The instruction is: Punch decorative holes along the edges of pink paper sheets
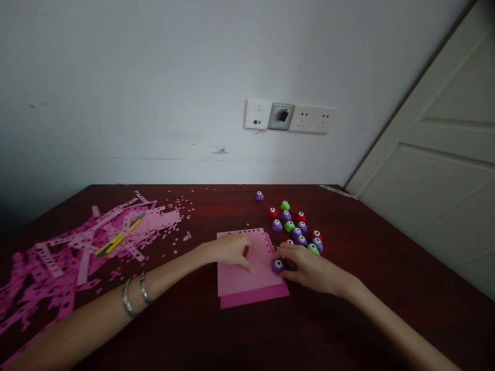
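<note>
A stack of pink paper sheets lies on the dark red table, its far edge lined with small punched holes. My left hand rests on the sheets with fingers curled down, pressing the paper flat. My right hand is closed on a small purple paper punch sitting at the sheets' right edge. Just beyond my right hand sits a cluster of several small punches in purple, green and red.
A heap of pink paper strips and offcuts covers the table's left side, with a yellow utility knife on it. Tiny pink punch-outs are scattered nearby. A lone purple punch sits farther back. A wall with sockets stands behind; a white door at right.
</note>
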The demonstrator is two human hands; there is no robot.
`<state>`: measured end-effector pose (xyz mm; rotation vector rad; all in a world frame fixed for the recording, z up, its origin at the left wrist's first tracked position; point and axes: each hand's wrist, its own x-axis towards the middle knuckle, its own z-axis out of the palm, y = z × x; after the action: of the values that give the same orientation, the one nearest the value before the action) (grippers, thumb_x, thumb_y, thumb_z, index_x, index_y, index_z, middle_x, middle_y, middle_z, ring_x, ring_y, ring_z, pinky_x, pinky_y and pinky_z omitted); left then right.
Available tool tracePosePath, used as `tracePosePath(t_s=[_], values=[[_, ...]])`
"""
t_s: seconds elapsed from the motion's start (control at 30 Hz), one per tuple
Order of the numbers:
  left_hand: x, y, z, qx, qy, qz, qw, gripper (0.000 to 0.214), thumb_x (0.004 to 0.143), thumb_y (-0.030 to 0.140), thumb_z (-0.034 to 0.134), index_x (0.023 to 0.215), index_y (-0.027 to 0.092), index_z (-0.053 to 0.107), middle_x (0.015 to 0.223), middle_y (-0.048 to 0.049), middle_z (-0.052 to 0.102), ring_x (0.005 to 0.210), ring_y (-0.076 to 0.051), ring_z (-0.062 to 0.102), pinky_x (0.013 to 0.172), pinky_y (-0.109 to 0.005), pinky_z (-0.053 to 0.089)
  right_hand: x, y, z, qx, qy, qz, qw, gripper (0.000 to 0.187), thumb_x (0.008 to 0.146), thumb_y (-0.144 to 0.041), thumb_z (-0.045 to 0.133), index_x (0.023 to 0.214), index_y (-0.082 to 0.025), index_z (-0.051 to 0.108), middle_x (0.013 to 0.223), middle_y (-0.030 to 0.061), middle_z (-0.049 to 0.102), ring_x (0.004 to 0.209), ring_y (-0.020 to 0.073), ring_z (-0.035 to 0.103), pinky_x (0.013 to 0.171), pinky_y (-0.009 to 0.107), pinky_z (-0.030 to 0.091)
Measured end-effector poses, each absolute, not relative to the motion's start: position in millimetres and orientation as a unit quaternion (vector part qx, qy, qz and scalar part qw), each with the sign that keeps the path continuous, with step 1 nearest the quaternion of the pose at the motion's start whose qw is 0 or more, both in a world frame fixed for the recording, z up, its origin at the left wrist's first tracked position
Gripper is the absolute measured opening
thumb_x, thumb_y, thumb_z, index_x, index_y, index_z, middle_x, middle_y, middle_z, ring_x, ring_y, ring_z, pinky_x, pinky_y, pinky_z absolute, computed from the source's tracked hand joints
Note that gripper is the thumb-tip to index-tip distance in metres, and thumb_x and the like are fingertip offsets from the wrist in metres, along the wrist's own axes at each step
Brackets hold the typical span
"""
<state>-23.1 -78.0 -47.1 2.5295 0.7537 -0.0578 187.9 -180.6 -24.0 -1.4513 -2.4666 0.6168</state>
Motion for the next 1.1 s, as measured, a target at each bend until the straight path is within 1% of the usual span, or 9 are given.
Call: tracePosePath(t_s=[0.17,0.33,0.53,0.67,0.77,0.83,0.9,1.03,1.1], values=[[-23,-76,-48,0.927,0.266,-0.027,0.263,0.030,0.062,0.042,0.070,0.067,0.017,0.055,0.063,0.0026,0.053,0.057,-0.010,0.044,0.051,-0.022,0.027,195,-180,-24,-0.505,-0.834,0.196,0.103,0.018,0.079,-0.020,0.057,0.097,-0.021,0.059,0.095,0.0035,0.058,0.086,0.0181,0.055,0.077,0.030,0.044],[-24,-77,-46,0.922,0.276,-0.036,0.271,0.029,0.062,0.040,0.071,0.068,0.017,0.054,0.066,0.0023,0.054,0.059,-0.010,0.046,0.052,-0.022,0.028,207,-181,-21,-0.526,-0.832,0.155,0.078,0.018,0.081,-0.019,0.052,0.098,-0.021,0.059,0.097,0.0047,0.059,0.088,0.0199,0.057,0.079,0.032,0.045],[-25,-76,-50,0.924,0.266,-0.028,0.272,0.029,0.062,0.042,0.069,0.069,0.017,0.056,0.067,0.0020,0.055,0.060,-0.011,0.046,0.052,-0.022,0.028,222,-181,-33,-0.560,-0.823,0.074,0.058,0.032,0.081,-0.018,0.051,0.113,-0.021,0.052,0.113,0.0087,0.058,0.096,0.0252,0.059,0.079,0.038,0.047],[-26,-74,-46,0.922,0.245,-0.029,0.299,0.029,0.061,0.041,0.070,0.069,0.016,0.057,0.065,0.0019,0.056,0.057,-0.010,0.046,0.051,-0.022,0.029,227,-181,-33,-0.572,-0.816,0.048,0.067,0.033,0.080,-0.021,0.054,0.113,-0.022,0.053,0.111,0.0086,0.059,0.095,0.0263,0.060,0.076,0.039,0.050],[-25,-59,-35,0.915,0.199,-0.035,0.348,0.025,0.067,0.041,0.065,0.070,0.016,0.061,0.065,0.0009,0.059,0.057,-0.010,0.049,0.053,-0.022,0.033,225,-184,-23,-0.574,-0.812,0.040,0.099,0.026,0.084,-0.029,0.052,0.109,-0.024,0.055,0.107,0.0060,0.061,0.091,0.0245,0.061,0.073,0.037,0.050],[-20,-39,-27,0.911,0.208,0.004,0.357,0.025,0.072,0.040,0.060,0.072,0.015,0.063,0.067,-0.0005,0.061,0.060,-0.010,0.052,0.055,-0.022,0.035,221,-187,-16,-0.571,-0.810,0.040,0.126,0.020,0.087,-0.030,0.048,0.104,-0.025,0.057,0.100,0.0044,0.063,0.084,0.0219,0.062,0.071,0.035,0.050],[-12,-13,-22,0.902,0.257,0.069,0.340,0.025,0.073,0.039,0.058,0.074,0.014,0.064,0.068,-0.0020,0.063,0.062,-0.012,0.054,0.056,-0.022,0.036,216,-190,-11,-0.557,-0.816,0.044,0.146,0.018,0.088,-0.028,0.045,0.099,-0.024,0.058,0.094,0.0038,0.064,0.080,0.0197,0.062,0.070,0.032,0.049],[12,46,-27,0.886,0.350,0.171,0.253,0.024,0.067,0.032,0.064,0.083,0.014,0.065,0.077,-0.0037,0.064,0.069,-0.014,0.056,0.062,-0.023,0.039,208,-191,-11,-0.530,-0.833,0.052,0.148,0.017,0.089,-0.021,0.042,0.093,-0.022,0.059,0.091,0.0043,0.063,0.079,0.0186,0.061,0.068,0.029,0.048],[24,70,-36,0.879,0.369,0.176,0.244,0.034,0.066,0.033,0.065,0.092,0.011,0.063,0.082,-0.0058,0.064,0.071,-0.015,0.056,0.063,-0.024,0.039,207,-190,-15,-0.522,-0.839,0.056,0.140,0.019,0.089,-0.019,0.041,0.092,-0.022,0.059,0.090,0.0042,0.063,0.077,0.0179,0.061,0.068,0.029,0.047]])
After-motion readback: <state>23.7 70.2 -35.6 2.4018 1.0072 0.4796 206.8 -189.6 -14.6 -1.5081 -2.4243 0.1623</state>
